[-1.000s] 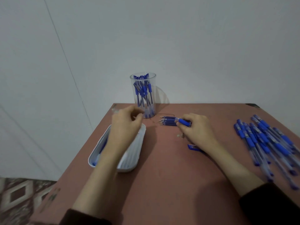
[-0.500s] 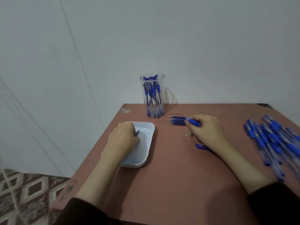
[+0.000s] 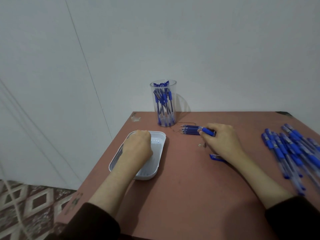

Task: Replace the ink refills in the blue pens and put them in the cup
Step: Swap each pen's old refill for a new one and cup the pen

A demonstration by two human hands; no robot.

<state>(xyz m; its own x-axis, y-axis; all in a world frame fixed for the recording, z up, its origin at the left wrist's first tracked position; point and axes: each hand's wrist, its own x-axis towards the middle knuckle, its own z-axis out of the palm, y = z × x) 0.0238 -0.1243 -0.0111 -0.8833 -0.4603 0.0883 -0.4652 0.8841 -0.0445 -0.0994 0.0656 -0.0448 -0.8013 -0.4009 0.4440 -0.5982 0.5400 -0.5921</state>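
Two hands are well apart: our right hand [image 3: 223, 142] pinches a blue pen [image 3: 207, 131] beside the refills [image 3: 189, 130] at one o'clock. Our left hand [image 3: 137, 148] curls inside the white tray [image 3: 158, 149] at nine; what it holds, we cannot tell. We should slide one refill in straight. The cup [image 3: 164, 104] stands at twelve.

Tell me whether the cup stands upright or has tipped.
Upright. The cup stands on its base on the table, rim up, pens leaning inside.

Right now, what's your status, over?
Left hand curled in white tray, contents hidden. Right hand grips blue pen by refills. Nothing blocks the cup.
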